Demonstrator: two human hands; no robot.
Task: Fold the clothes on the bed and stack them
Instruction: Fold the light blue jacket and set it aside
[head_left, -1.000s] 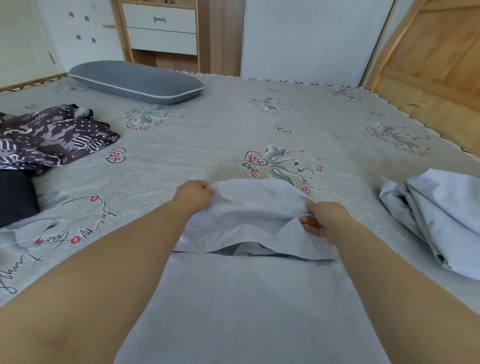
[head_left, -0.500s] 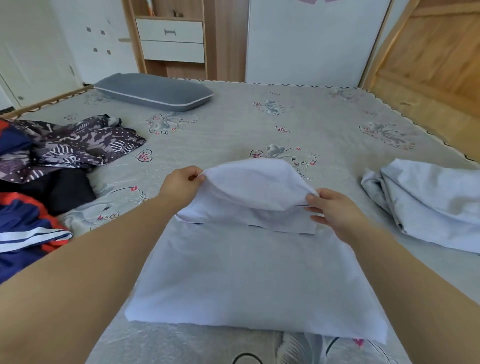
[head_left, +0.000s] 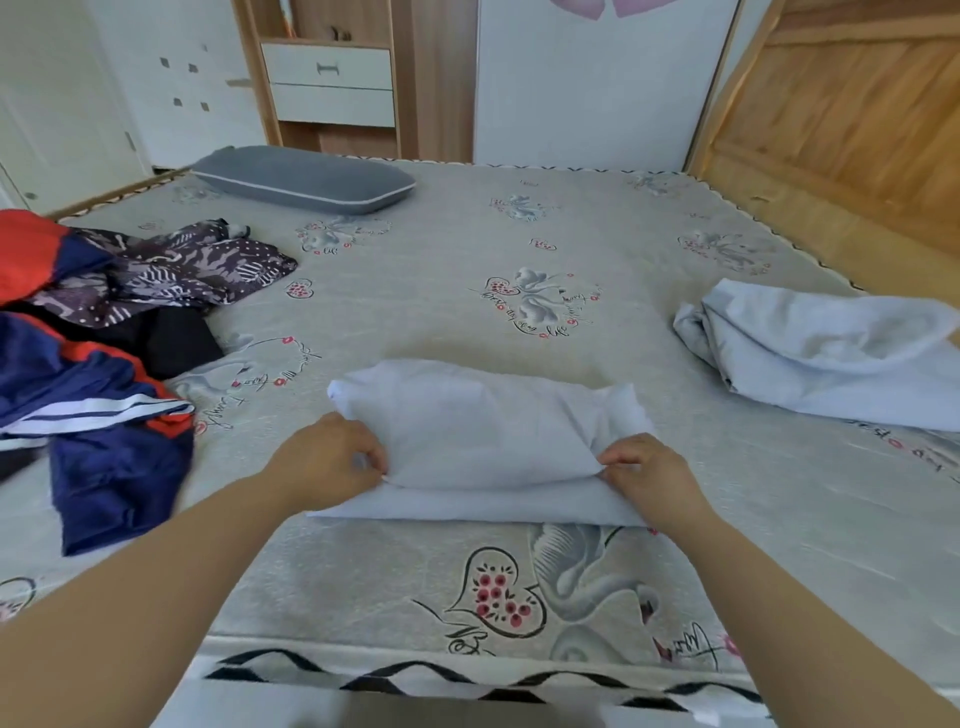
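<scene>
Near the bed's (head_left: 597, 228) near edge, left hand (head_left: 324, 460) and right hand (head_left: 647, 475) pinch the half-folded pale blue garment (head_left: 483, 431). Right, another pale garment (head_left: 831, 353) lies crumpled; left, a dark pile (head_left: 98, 338) remains unfolded, nothing stacked.

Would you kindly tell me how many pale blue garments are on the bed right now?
2. One pale blue garment lies mid-bed, pinched by the left hand and right hand; another pale blue garment lies crumpled at the right. Others may hide in the clothes pile.
</scene>
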